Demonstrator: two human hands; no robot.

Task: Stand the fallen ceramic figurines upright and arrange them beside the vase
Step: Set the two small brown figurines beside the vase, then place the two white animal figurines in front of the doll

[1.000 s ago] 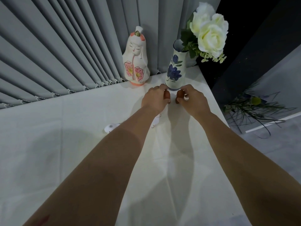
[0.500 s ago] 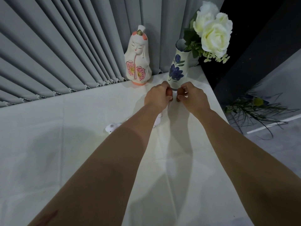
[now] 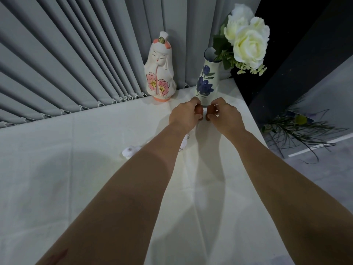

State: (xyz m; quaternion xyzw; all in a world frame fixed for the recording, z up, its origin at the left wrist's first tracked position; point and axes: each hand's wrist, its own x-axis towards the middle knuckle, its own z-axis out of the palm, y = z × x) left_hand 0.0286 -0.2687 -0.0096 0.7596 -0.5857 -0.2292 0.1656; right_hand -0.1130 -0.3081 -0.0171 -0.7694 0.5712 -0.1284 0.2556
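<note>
One tall doll figurine (image 3: 160, 73) upright; two small brown figurines (image 3: 256, 110), one per hand; two small white figurines (image 3: 128, 151) lying on desk; one vase (image 3: 206, 77); three white roses (image 3: 248, 44).

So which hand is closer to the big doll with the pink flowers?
Left. The left hand sits just right of and in front of the doll; the right hand is farther right, by the vase.

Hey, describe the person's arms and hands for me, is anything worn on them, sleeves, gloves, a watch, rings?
Both arms are bare along their whole visible length: no sleeves, gloves, watch or bracelet. The left hand and right hand show no rings on the parts visible, though the fingers are curled, so some are hidden. The left forearm has a thin reddish streak near the bottom edge of the picture.
</note>
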